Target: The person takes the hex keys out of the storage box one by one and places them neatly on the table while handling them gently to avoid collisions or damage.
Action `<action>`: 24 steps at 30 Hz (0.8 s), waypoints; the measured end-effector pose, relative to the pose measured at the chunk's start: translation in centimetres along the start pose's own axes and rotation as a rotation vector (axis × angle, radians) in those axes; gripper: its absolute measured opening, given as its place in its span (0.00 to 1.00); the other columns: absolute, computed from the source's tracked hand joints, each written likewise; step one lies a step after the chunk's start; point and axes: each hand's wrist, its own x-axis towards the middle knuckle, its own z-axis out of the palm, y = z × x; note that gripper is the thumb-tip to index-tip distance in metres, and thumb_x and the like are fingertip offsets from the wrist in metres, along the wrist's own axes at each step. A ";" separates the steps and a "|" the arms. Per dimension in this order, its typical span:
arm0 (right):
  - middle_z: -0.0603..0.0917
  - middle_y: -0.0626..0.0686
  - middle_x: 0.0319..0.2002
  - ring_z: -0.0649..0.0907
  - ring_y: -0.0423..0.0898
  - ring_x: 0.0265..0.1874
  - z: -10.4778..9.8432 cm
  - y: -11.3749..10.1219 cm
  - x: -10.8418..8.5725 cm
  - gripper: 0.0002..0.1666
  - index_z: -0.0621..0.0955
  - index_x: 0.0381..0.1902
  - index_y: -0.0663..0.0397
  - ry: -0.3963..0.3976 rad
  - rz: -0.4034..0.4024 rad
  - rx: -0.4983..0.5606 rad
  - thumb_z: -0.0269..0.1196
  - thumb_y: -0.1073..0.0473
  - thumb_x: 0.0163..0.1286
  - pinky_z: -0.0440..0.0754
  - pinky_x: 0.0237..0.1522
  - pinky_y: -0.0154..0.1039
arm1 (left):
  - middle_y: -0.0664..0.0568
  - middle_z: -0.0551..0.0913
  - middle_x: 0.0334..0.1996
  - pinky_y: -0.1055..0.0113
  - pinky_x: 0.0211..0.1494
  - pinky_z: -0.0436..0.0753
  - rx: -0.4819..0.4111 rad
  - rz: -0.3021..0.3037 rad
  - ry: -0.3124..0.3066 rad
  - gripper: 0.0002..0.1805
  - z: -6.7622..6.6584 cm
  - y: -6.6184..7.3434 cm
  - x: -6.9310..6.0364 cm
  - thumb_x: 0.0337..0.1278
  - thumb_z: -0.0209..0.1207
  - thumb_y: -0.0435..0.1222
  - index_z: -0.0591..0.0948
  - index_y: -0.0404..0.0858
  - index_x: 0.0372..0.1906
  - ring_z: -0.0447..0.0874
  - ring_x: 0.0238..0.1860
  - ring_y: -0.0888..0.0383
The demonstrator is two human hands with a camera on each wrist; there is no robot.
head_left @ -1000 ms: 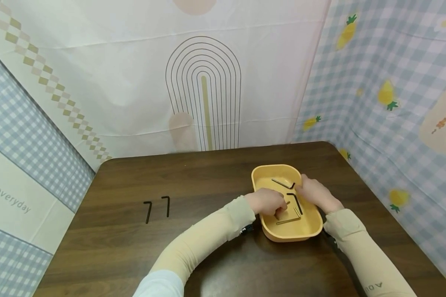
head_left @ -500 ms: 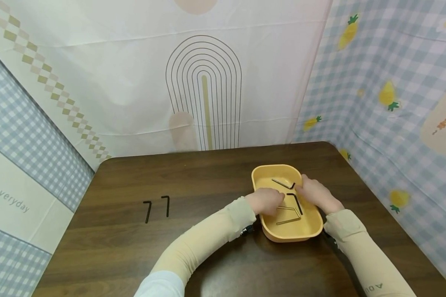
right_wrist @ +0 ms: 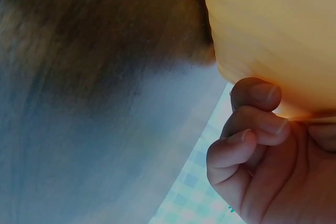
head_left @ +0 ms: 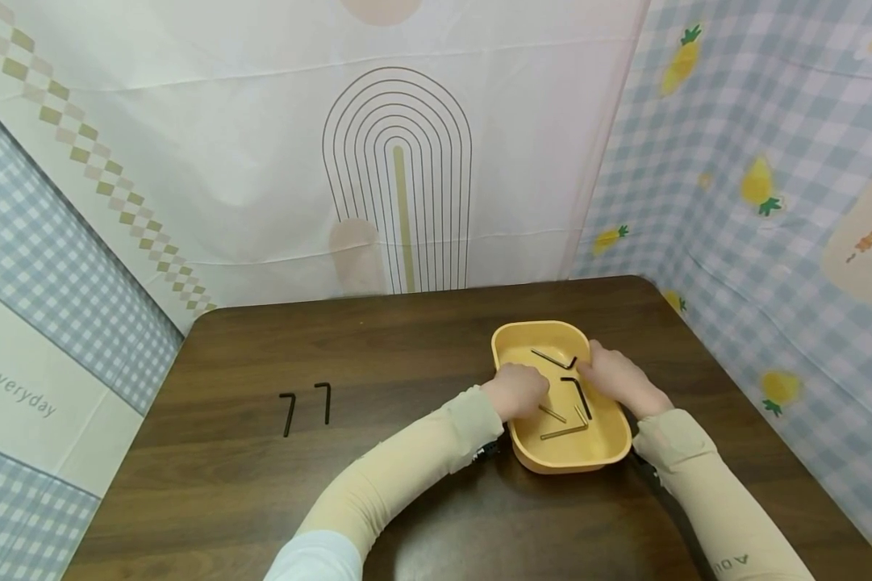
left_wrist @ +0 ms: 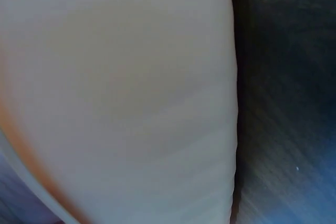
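My left hand [head_left: 519, 391] reaches over the near-left rim of a yellow plastic tray [head_left: 606, 448], fingers pointing down inside. From under it sticks a brass-coloured hex key [head_left: 553, 415], which it appears to pinch; the fingertips are hidden. On the tray's right side, my right hand [head_left: 617, 375] grips the rim. The right wrist view shows its curled fingers [right_wrist: 260, 124] against the tray wall [right_wrist: 278, 30]. Also in the tray lie another brass-coloured hex key [head_left: 566, 432], a black one [head_left: 581, 395] and a silver one with a black end [head_left: 552, 360].
Two black hex keys, one on the left [head_left: 289, 415] and one beside it [head_left: 327, 403], lie apart on the dark wooden table [head_left: 406, 347]. Patterned cloth [head_left: 276, 161] hangs behind and at both sides. A pale, blurred surface [left_wrist: 121, 98] fills most of the left wrist view.
My left hand has shifted slightly left and up in the head view. The brass-coloured hex key under it has turned and shows more of its length. My right hand stays on the rim.
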 end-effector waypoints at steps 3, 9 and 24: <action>0.81 0.62 0.32 0.83 0.48 0.23 -0.1 0.0 0.0 0.34 0.55 0.68 0.82 -0.001 0.000 -0.004 0.47 0.56 0.80 0.80 0.24 0.43 | 0.58 0.80 0.31 0.66 0.33 0.75 0.013 -0.001 0.000 0.07 0.0 0.0 0.0 0.72 0.56 0.37 0.80 0.49 0.34 0.74 0.29 0.62; 0.80 0.64 0.33 0.82 0.49 0.25 -0.1 0.1 0.0 0.35 0.55 0.67 0.84 -0.003 -0.009 -0.015 0.47 0.56 0.79 0.79 0.26 0.44 | 0.58 0.80 0.31 0.67 0.32 0.75 0.022 -0.008 0.000 0.05 0.3 0.0 0.2 0.70 0.57 0.37 0.80 0.49 0.36 0.74 0.29 0.62; 0.80 0.61 0.30 0.82 0.48 0.23 -0.2 0.0 -0.1 0.33 0.56 0.66 0.83 -0.002 -0.024 0.002 0.46 0.57 0.79 0.79 0.24 0.43 | 0.55 0.83 0.43 0.66 0.35 0.81 0.042 0.050 0.076 0.14 -0.1 0.1 -0.1 0.74 0.54 0.37 0.78 0.48 0.59 0.82 0.39 0.61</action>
